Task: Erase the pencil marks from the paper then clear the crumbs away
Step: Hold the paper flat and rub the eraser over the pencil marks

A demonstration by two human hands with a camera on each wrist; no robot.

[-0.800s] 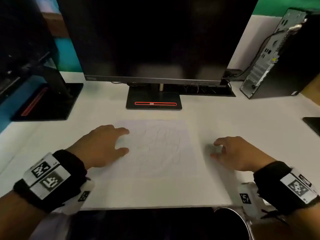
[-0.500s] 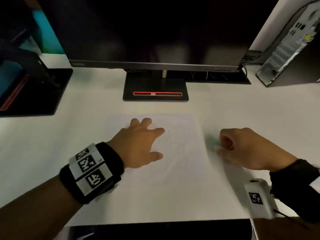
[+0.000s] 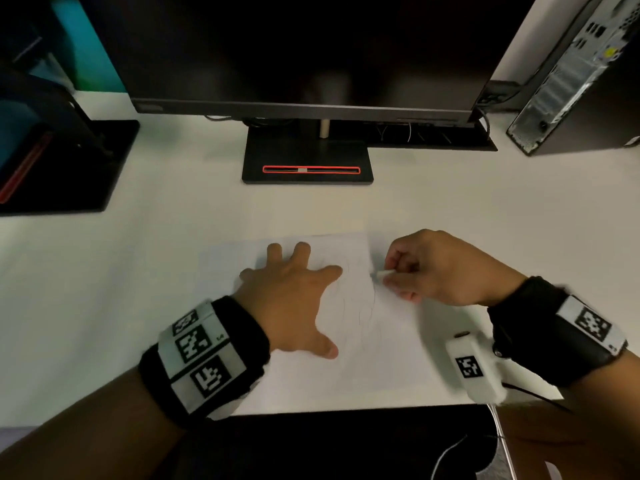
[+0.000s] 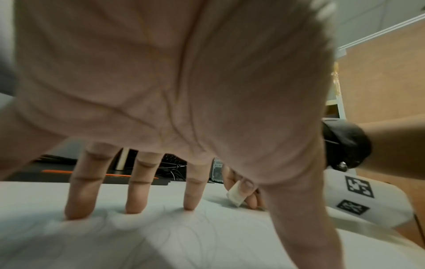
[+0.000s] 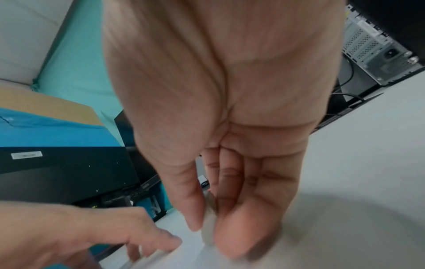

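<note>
monitor base (image 3: 307,161) beyond paper (image 3: 381,358), computer tower (image 3: 581,74) far right

White paper (image 3: 346,368) with faint grey pencil marks (image 3: 360,306), seemingly white eraser (image 3: 381,276), black-and-white patterned wristbands (image 3: 204,358)

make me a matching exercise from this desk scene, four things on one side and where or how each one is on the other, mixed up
Things:
1. eraser
2. left hand
3. paper
4. monitor stand

Places or states:
A. lying flat on the white desk
B. behind the paper
C. pinched in the right hand
D. fingers spread, pressing on the paper

Pairs: 1-C, 2-D, 3-A, 4-B
</note>
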